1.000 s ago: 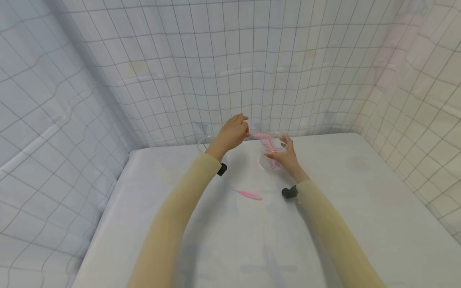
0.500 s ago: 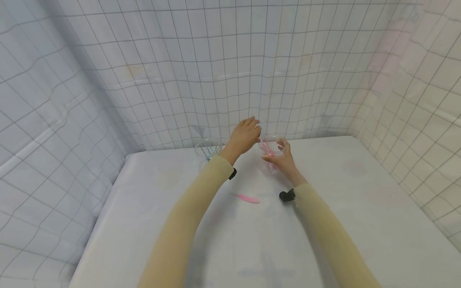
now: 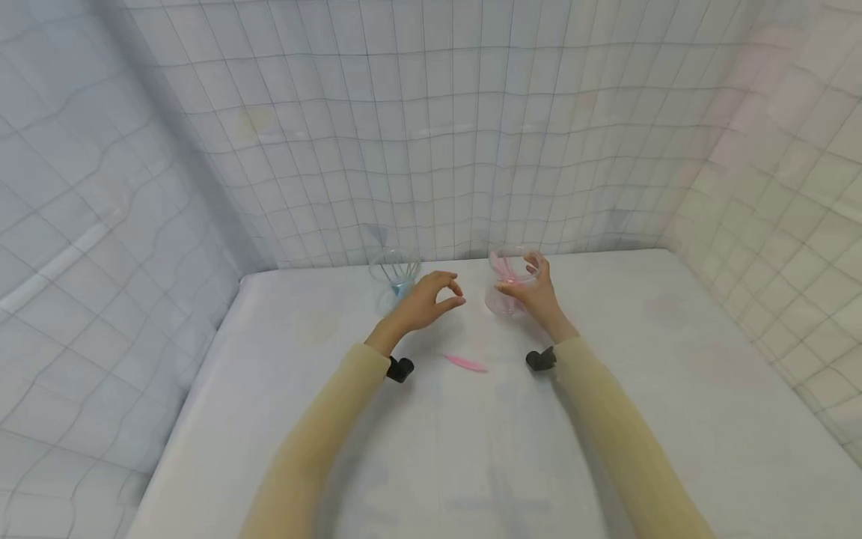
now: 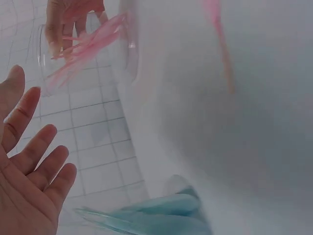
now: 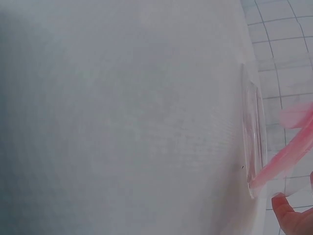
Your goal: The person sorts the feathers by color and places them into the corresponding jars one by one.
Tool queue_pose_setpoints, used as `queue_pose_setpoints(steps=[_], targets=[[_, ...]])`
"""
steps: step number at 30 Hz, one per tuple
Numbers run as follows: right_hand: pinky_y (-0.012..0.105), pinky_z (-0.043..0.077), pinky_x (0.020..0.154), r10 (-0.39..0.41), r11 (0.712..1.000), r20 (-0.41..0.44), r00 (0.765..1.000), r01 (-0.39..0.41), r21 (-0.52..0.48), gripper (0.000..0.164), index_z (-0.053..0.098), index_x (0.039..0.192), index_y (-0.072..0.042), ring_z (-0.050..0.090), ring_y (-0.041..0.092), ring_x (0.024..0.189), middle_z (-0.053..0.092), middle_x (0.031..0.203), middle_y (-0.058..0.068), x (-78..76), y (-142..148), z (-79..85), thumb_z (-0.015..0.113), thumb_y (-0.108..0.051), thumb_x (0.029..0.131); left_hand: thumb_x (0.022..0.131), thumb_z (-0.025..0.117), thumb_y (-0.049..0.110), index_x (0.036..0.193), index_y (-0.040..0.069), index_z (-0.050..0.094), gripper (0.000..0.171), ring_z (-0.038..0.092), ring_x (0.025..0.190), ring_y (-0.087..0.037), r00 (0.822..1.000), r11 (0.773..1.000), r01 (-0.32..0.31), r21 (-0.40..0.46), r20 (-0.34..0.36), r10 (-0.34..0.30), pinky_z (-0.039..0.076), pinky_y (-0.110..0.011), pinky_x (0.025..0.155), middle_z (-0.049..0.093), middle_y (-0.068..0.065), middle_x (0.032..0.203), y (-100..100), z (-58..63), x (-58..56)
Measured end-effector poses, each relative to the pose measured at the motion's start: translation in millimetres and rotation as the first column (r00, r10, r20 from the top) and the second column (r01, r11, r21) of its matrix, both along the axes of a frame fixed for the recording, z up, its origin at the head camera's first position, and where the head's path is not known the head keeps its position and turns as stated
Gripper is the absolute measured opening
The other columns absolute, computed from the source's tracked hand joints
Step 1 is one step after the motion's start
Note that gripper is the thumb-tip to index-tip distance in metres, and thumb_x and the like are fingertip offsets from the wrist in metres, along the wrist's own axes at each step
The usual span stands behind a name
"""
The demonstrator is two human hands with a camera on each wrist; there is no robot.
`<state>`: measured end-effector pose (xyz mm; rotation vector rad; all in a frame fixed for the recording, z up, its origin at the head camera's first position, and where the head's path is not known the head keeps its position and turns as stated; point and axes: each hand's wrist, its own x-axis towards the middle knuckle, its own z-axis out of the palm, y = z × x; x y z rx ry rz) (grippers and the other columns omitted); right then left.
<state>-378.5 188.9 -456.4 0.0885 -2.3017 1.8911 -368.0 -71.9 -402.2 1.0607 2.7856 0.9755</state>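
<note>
A clear cup (image 3: pixel 497 302) holding several pink feathers (image 3: pixel 503 267) stands upright near the table's back edge. My right hand (image 3: pixel 541 296) grips its side, thumb and fingers curled round the clear wall. To its left my left hand (image 3: pixel 424 302) is raised above the table, holding nothing; the left wrist view shows its fingers (image 4: pixel 36 149) loosely spread. A single pink feather (image 3: pixel 466 364) lies on the table in front of both hands. Partly behind my left hand stands a second clear cup (image 3: pixel 386 304) with pale blue feathers (image 3: pixel 402 287) in it.
White cloth covers the table (image 3: pixel 431 464). A grid-patterned curtain (image 3: pixel 444 150) hangs close behind the cups, with more of it at both sides. Black wrist cameras sit below each hand.
My left hand has let go of a pink feather at the right cup and drawn back left and toward me. The feather is in that cup. My right hand keeps its grip.
</note>
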Motion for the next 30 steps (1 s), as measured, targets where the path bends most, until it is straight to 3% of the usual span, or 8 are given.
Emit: queue_pose_setpoints(steps=[3, 6, 12, 14, 18, 23, 30], targets=[[0.046, 0.028, 0.106, -0.008, 1.000, -0.018, 1.000, 0.008, 0.005, 0.107, 0.014, 0.148, -0.013, 0.022, 0.024, 0.136, 0.026, 0.148, 0.004, -5.5, 4, -5.2, 0.085, -0.032, 0.071, 0.095, 0.061, 0.027, 0.100, 0.010, 0.062, 0.018, 0.038, 0.129, -0.029, 0.996, 0.995, 0.030, 0.094, 0.086, -0.038, 0.030, -0.044, 0.105, 0.047, -0.015, 0.137, -16, -16.1, 12.6], [0.044, 0.027, 0.107, -0.010, 1.000, -0.021, 1.000, 0.011, 0.008, 0.107, 0.013, 0.148, -0.012, 0.023, 0.024, 0.135, 0.026, 0.149, 0.005, -5.8, 3, -2.6, 0.085, -0.029, 0.071, 0.095, 0.060, 0.024, 0.102, 0.008, 0.064, 0.018, 0.038, 0.130, -0.030, 0.987, 0.990, 0.051, 0.130, 0.146, -0.070, 0.029, -0.047, 0.106, 0.047, -0.018, 0.137, -28, -29.0, 20.9], [0.046, 0.024, 0.108, 0.008, 1.000, -0.006, 1.000, -0.009, -0.026, 0.106, 0.012, 0.148, -0.007, 0.021, 0.029, 0.136, 0.023, 0.150, 0.011, -7.6, 3, -2.1, 0.084, -0.016, 0.072, 0.094, 0.061, 0.016, 0.107, 0.003, 0.066, 0.019, 0.027, 0.136, -0.034, 0.952, 0.983, 0.156, 0.097, 0.251, -0.176, 0.018, -0.052, 0.109, 0.039, -0.023, 0.142, -42, -44.8, 26.6], [0.047, 0.024, 0.108, 0.009, 1.000, -0.006, 1.000, -0.010, -0.027, 0.105, 0.012, 0.149, -0.007, 0.020, 0.030, 0.137, 0.023, 0.150, 0.011, -8.0, 3, -4.1, 0.084, -0.016, 0.072, 0.094, 0.062, 0.015, 0.107, 0.005, 0.067, 0.018, 0.024, 0.137, -0.036, 0.948, 0.983, 0.175, 0.064, 0.260, -0.185, 0.014, -0.054, 0.109, 0.036, -0.023, 0.144, -43, -48.4, 26.8], [0.045, 0.025, 0.108, -0.006, 1.000, -0.007, 1.000, 0.006, -0.012, 0.106, 0.013, 0.149, -0.009, 0.022, 0.027, 0.136, 0.025, 0.150, 0.008, -7.1, 1, -5.3, 0.085, -0.021, 0.072, 0.091, 0.065, 0.016, 0.102, 0.009, 0.069, 0.013, 0.024, 0.136, -0.040, 0.963, 0.982, 0.187, -0.026, 0.204, -0.178, 0.012, -0.054, 0.110, 0.037, -0.024, 0.143, -45, -54.2, 26.5], [0.043, 0.025, 0.108, -0.023, 1.000, -0.021, 1.000, 0.022, -0.011, 0.106, 0.014, 0.149, -0.010, 0.024, 0.025, 0.135, 0.027, 0.149, 0.007, -5.6, -1, -5.6, 0.085, -0.023, 0.071, 0.089, 0.068, 0.020, 0.094, 0.014, 0.067, 0.008, 0.016, 0.137, -0.045, 0.977, 0.982, 0.136, -0.130, 0.180, -0.112, 0.009, -0.058, 0.109, 0.033, -0.023, 0.146, -46, -57.0, 30.1], [0.045, 0.025, 0.108, -0.003, 0.999, 0.007, 1.000, 0.003, -0.032, 0.104, 0.014, 0.149, -0.012, 0.021, 0.025, 0.137, 0.024, 0.150, 0.006, -4.4, 0, -2.4, 0.085, -0.022, 0.073, 0.089, 0.068, 0.022, 0.088, 0.016, 0.065, 0.007, 0.011, 0.138, -0.045, 0.982, 0.983, 0.091, -0.161, 0.178, -0.062, 0.008, -0.059, 0.108, 0.029, -0.022, 0.149, -46, -59.4, 31.4]])
